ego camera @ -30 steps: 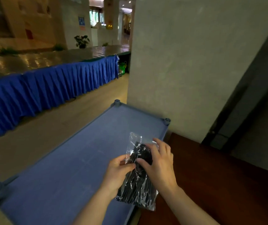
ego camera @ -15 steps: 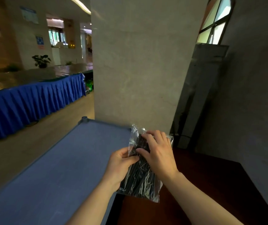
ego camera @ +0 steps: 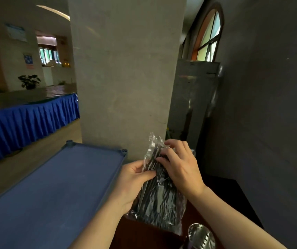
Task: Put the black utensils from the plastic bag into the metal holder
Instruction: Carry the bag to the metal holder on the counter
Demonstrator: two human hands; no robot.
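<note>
I have the plastic bag (ego camera: 159,200) up in front of me, over the edge where the blue shelf top (ego camera: 54,186) meets the dark wooden worktop (ego camera: 221,198). My left hand (ego camera: 133,184) is closed around the bag's left side, thumb pressed across the front. My right hand (ego camera: 181,166) is at the top of the bag, its fingertips (ego camera: 163,155) pinching the crinkled film near the opening. The black utensils (ego camera: 154,196) are all still inside, a dark bundle standing roughly upright, with nothing poking out that I can see.

Compared with a second ago I have turned to the right: the blue shelf has slid to the left of my view, the pillar (ego camera: 126,69) now fills the middle, and the metal holder (ego camera: 201,236) has come into sight at the bottom edge, just below and to the right of the bag. My grip on the bag looks much the same as it was, only my right fingers have crept a little higher toward the mouth.

That tells me I am now facing the holder, so the carrying part is about done. I judge that the next job is to open the mouth and draw the utensils out, and none has gone into the holder yet
</note>
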